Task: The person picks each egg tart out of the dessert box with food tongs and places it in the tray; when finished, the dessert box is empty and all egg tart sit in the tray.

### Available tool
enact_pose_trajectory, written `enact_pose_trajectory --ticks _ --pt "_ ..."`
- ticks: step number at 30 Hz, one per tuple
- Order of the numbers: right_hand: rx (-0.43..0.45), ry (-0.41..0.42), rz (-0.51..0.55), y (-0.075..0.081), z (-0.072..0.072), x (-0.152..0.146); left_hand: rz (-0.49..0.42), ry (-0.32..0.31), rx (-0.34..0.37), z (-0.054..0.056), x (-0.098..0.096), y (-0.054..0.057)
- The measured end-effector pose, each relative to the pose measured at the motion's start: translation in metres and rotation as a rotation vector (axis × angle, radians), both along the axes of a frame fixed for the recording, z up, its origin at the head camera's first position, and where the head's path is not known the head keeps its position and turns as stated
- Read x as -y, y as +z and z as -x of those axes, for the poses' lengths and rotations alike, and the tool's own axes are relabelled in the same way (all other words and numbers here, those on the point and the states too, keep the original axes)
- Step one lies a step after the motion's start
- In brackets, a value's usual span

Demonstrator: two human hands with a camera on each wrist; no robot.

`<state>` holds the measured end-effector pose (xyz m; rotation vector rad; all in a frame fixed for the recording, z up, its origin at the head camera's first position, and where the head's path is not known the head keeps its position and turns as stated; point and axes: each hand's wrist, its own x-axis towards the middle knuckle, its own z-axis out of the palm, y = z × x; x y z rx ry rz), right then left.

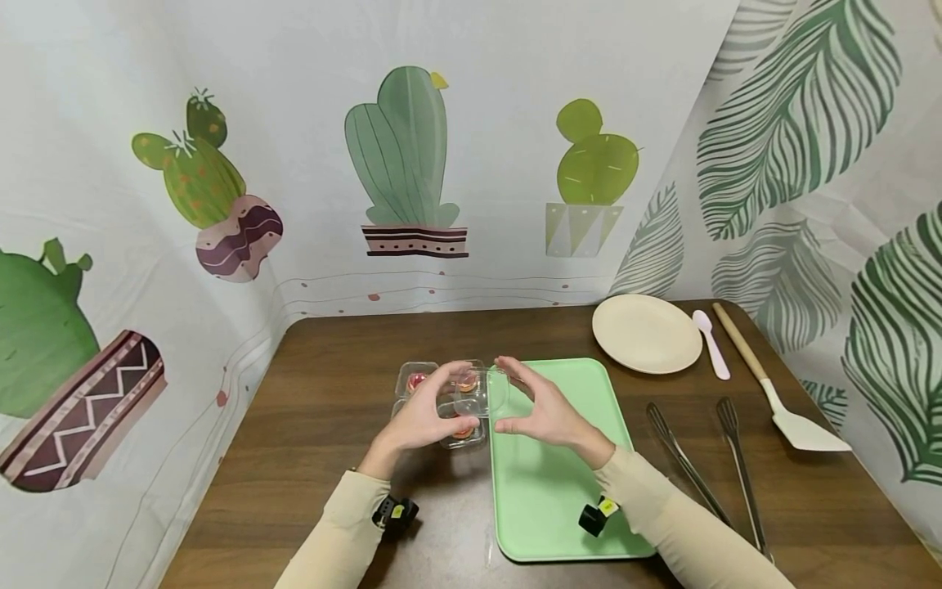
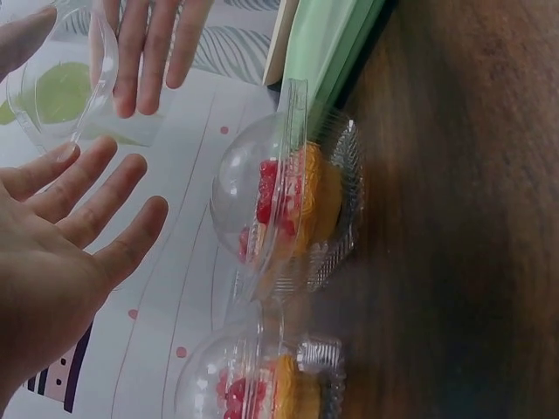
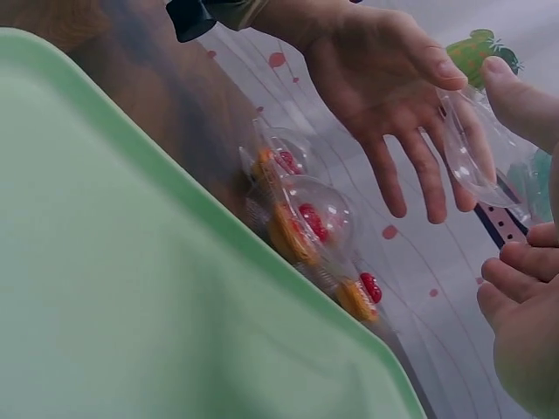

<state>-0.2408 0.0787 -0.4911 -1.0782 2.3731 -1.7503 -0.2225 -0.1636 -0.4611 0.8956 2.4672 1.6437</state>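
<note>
Between my hands, above the table, is a clear plastic domed lid. My left hand holds it between thumb and index finger, its other fingers spread. From the opposite side, my right hand holds the rim between thumb and fingers. Below stand several small tarts with red fruit topping in clear containers. The left wrist view shows one tart under its own dome, with another tart beside it. In the right wrist view, the tart farthest right shows no dome over it.
A light green tray lies right of the containers, its left edge beside them. Farther right are a cream plate, a pink spoon, metal tongs and a white spatula with a wooden handle. A patterned cloth hangs behind the table.
</note>
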Motion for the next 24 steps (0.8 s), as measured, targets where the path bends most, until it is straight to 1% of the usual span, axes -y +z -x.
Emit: enact_pose_trajectory --ticks 4,7,9,16,20,24 --pt "0.022 0.008 0.013 -0.003 0.000 0.002 0.004 -0.006 0.001 -0.010 -0.004 0.019" --pt "0.019 0.004 0.014 -0.005 -0.001 0.003 0.022 -0.002 0.003 -0.011 -0.004 0.020" --pt "0.020 0.000 0.016 -0.005 -0.001 0.003 0.030 0.001 0.004 -0.011 -0.004 0.019" --pt "0.016 -0.009 0.001 -0.004 -0.002 0.004 0.041 0.016 -0.003 0.002 0.000 -0.010" --pt "-0.006 -0.028 -0.029 -0.003 -0.002 0.004 0.064 0.021 -0.028 0.003 0.003 -0.012" --pt "-0.052 -0.050 -0.100 -0.001 -0.004 0.004 0.126 0.036 -0.092 -0.001 0.007 -0.010"
